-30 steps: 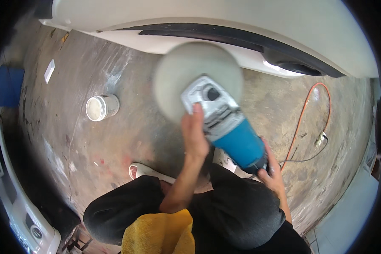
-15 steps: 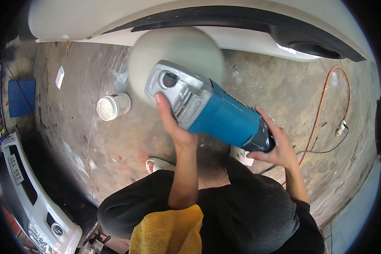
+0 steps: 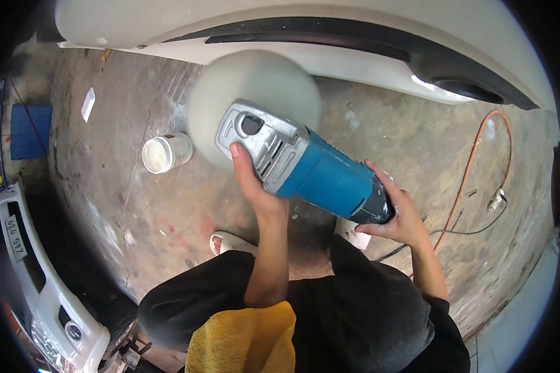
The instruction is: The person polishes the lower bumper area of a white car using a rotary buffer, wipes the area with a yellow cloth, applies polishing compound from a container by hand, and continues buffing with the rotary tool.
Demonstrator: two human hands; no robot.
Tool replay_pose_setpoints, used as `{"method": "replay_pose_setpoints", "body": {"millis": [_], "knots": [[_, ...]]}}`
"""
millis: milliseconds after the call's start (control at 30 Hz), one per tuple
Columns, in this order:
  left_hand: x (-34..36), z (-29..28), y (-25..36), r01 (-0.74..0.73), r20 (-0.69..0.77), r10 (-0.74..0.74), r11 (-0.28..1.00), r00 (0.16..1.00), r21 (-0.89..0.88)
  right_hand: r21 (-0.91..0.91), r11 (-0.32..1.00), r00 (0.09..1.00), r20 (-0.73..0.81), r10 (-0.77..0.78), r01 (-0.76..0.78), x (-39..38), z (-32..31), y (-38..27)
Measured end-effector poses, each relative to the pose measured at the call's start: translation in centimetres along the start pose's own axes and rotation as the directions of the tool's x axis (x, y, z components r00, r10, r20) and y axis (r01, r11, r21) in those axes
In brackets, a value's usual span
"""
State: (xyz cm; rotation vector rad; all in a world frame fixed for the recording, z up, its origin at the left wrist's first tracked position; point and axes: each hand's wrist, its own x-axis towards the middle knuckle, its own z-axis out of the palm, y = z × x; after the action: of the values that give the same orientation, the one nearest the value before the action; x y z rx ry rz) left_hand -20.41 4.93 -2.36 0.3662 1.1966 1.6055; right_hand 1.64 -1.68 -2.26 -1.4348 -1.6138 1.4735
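Observation:
Both my hands hold a blue and silver power polisher [image 3: 330, 177] above the floor. My left hand [image 3: 259, 189] is closed around its silver gear head, thumb along the near side; the other fingers are hidden beneath. At the dark rear end, my right hand [image 3: 399, 214] wraps the handle. The round pale polishing pad [image 3: 255, 81] is smeared by spinning. It overlaps the lower edge of a white car bumper [image 3: 348, 61] with a black strip; whether they touch I cannot tell. A yellow cloth [image 3: 242, 339] lies over my lap.
A white tub [image 3: 168, 153] lies or stands left of the pad. Orange cord [image 3: 471, 168] joins a black cable at right, leading toward me. A detached white bumper [image 3: 50, 292] is at lower left, a blue mat [image 3: 31, 132] beyond it. My sandal [image 3: 233, 242] rests on the stained concrete.
The polisher and its spinning pad sit slightly lower and farther left relative to the bumper, with a small gap growing beside the black strip. The view has shifted a little; both hands keep their grip.

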Motion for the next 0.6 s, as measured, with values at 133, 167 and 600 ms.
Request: {"method": "replay_pose_setpoints", "body": {"millis": [133,167,600], "knots": [[-1.9,0.0,-1.6,0.079,-0.009,-0.079,0.989,0.997,0.122,-0.097,0.989,0.994,-0.026,0.11,-0.112,-3.2,-0.6,-0.1],[-3.1,0.5,-1.8,0.116,0.045,-0.127,0.975,0.991,0.19,-0.154,0.983,0.992,-0.085,0.09,-0.102,-4.5,-0.8,0.2],[-6.0,3.4,-3.4,0.112,0.27,-0.183,0.96,0.945,0.256,0.029,0.952,0.874,-0.388,0.293,-0.306,-12.0,0.8,1.4]]}}
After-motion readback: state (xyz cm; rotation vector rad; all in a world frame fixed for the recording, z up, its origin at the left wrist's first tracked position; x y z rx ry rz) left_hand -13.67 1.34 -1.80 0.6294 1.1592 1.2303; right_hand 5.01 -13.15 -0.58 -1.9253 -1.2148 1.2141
